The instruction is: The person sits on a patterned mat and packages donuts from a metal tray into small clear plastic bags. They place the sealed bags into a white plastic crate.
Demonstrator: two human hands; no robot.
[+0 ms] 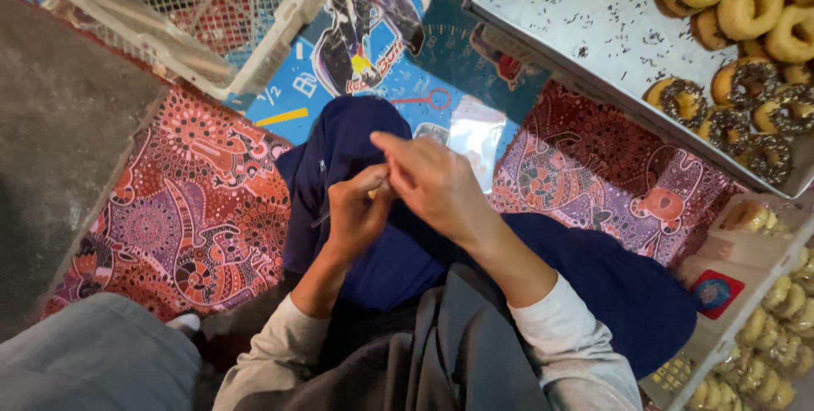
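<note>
Small pale-yellow object (373, 195), pinched between both hands over the lap, just above a dark navy cloth (407, 258) draped across the knees. Too little showing to name it surely: perhaps a bit of dough or a small wrapper end. Left hand (354, 216) curled tight, its grip closed down on that small piece, thumb and forefinger meeting around it. Right hand (432, 184) laid over the top, fingers half folded, grip nearly shut and touching the same piece from above; hard to tell whether holding or only steadying.

Risks, as judged from this position: so little of the piece exposed, and so pinched, that a slip sends it down into the folds of the navy cloth or onto the red and purple patterned mat (203, 216) below. Right hand hiding the work from above, so any misplaced pressure likely goes unseen. Clear plastic bag (475, 135) lying just beyond the hands on the blue printed sheet (339, 55), easily nudged away by a forward reach.

Further out, shiny metal tray (585, 21) of ring doughnuts, some with chocolate sprinkles (746, 118), up to the right; a swinging elbow could catch its near edge. White plastic mesh crate (212, 12) well apart at upper left. Boxes of small pale pastries (772, 326) close by the right arm, within brushing range.
</note>
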